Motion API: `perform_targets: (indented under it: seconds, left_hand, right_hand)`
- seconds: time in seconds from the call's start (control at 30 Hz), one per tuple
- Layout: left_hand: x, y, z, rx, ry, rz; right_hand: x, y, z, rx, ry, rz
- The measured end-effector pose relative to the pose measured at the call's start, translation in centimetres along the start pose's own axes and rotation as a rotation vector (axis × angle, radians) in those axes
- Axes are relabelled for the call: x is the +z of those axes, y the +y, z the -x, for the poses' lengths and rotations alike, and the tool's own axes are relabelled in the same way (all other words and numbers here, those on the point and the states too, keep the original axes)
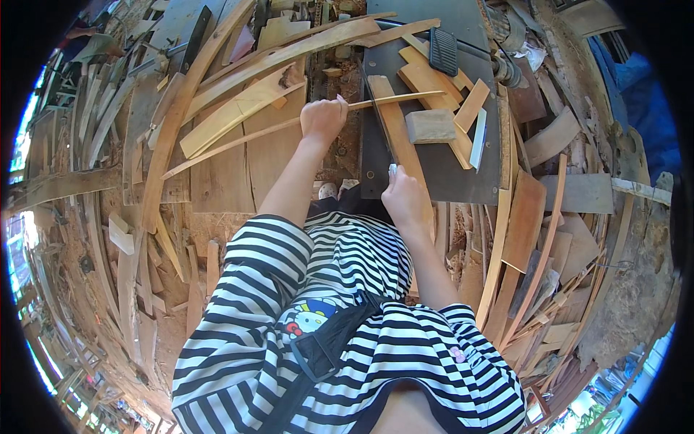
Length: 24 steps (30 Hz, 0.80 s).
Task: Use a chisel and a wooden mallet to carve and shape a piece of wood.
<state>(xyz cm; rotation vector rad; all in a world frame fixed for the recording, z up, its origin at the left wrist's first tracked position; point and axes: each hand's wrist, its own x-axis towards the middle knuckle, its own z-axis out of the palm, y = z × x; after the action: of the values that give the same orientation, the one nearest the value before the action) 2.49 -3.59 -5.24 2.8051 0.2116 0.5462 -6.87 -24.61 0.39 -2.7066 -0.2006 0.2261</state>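
Observation:
My left hand (324,119) is closed around a long thin wood strip (249,137), which slants from the left bench across the gap to the dark board on the right. In my right hand (405,194) is the pale handle of a handsaw. Its long narrow blade (381,116), seen nearly edge-on, points away from me and crosses the strip to the right of my left hand. Under the strip's right part lies a flat plank (391,119). Beside that plank is a thick wood block (431,126). My fingers hide most of the saw's handle.
Curved planks (282,61) lie across the left bench (217,173). On the dark board (470,186) are short offcuts (471,105), a black ridged pad (443,52) and a pale narrow piece (478,139). Scrap wood (535,217) crowds both sides.

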Motion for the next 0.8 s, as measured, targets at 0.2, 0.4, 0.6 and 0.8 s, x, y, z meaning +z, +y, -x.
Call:
perform_targets:
  seconds: [0.2,0.4,0.6,0.8]
  left_hand:
    - [0.1,-0.1,0.0,-0.007,-0.009,-0.016]
    - [0.0,-0.2,0.0,0.020,-0.028,0.017]
    - [0.2,-0.2,0.1,-0.015,-0.020,-0.012]
    - [0.2,0.0,-0.4,-0.023,-0.009,0.001]
  right_hand:
    - [-1.0,1.4,4.6,0.051,-0.031,-0.017]
    - [0.2,-0.6,-1.2,-0.005,-0.001,-0.033]
    - [-1.0,0.4,2.8,0.083,-0.117,-0.002]
    - [1.1,-1.2,-2.8,0.027,-0.035,-0.008]
